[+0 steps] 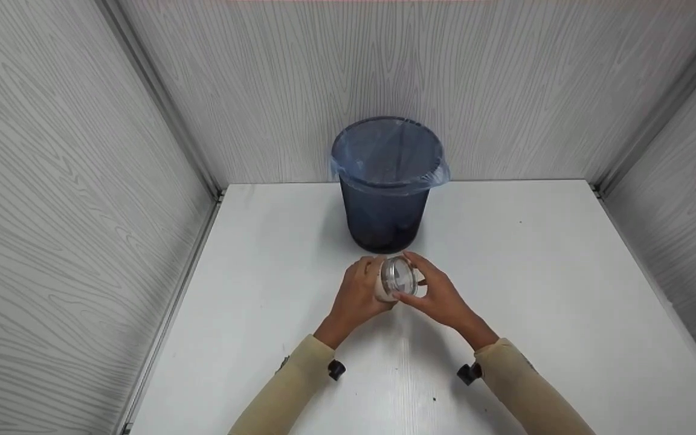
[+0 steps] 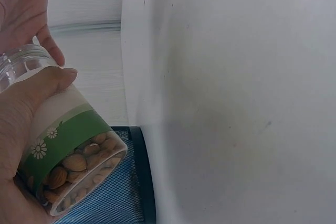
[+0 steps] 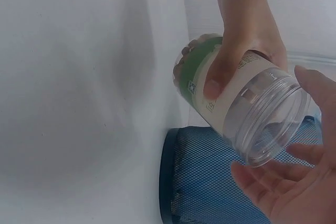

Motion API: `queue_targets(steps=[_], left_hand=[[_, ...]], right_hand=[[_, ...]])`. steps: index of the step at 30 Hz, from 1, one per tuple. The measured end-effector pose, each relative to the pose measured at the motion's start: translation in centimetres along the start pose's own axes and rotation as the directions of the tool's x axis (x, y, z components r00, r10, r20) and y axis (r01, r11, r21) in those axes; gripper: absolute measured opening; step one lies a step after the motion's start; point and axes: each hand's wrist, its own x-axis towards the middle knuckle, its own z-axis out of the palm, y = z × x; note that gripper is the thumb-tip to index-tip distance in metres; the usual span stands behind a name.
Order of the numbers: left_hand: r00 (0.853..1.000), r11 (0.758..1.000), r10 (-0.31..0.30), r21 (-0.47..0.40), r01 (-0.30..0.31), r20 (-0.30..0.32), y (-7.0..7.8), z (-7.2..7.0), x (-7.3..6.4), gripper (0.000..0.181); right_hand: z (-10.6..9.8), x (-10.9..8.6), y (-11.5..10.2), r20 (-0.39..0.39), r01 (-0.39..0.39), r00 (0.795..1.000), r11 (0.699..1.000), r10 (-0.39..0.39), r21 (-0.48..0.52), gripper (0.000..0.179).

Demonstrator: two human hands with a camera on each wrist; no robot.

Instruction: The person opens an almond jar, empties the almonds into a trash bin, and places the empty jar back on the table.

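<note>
A clear jar [image 2: 79, 145] with a cream and green flower label holds almonds, which lie at its base. My left hand [image 1: 357, 296] grips the jar round its middle. It is tilted, its clear top end turned toward my right hand [image 1: 441, 296]. In the right wrist view, my right thumb and fingers [image 3: 252, 182] span the clear ringed end [image 3: 270, 121] of the jar, at its edge. Whether that end carries a clear lid or is bare, I cannot tell. Both hands hold the jar above the white table [image 1: 275, 260], just in front of the bin.
A dark blue mesh bin [image 1: 384, 217] with a clear blue liner [image 1: 438, 175] over its rim stands at the back, against the wood-patterned wall [image 1: 505, 90]. Similar panels rise on the left and right. Small dark specks dot the table.
</note>
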Motion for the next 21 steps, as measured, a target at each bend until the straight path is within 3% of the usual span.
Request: queue_targets(steps=[10,21], left_hand=[[1.000,1.000,0.013,-0.002,-0.013,-0.008,0.17,-0.04,-0.07,0.089],[1.000,1.000,0.019,0.014,-0.019,-0.008,0.45,-0.33,-0.02,0.090]], right_hand=[[0.07,0.04,-0.02,-0.006,-0.061,0.998,0.998,0.061,0.023,0.088],[-0.12,-0.02,-0.29,-0.004,-0.045,0.999,0.999,0.045,0.026,0.088]])
